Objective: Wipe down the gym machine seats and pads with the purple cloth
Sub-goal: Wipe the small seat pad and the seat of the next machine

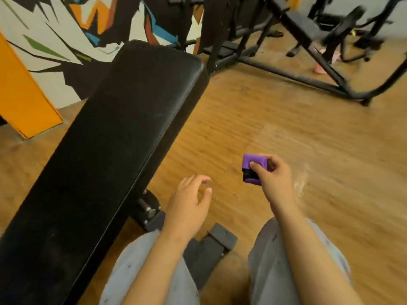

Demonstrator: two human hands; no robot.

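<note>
Right hand point(274, 180) pinches the folded cloth point(253, 162) right of the pad point(110, 139), which runs near to far; the empty, loose-fingered left hand point(187, 208) is nearer.

**Wood floor, painted wall**

A wood-grain floor point(286, 133) spreads beneath and beyond the fingers point(256, 167). Far ahead to their left, a white wall point(17, 47) carries an angular mural in black, orange, blue and green, with an orange pillar point(24, 100) before it. Black machine frames point(286, 73) stand far ahead to their right.
</note>
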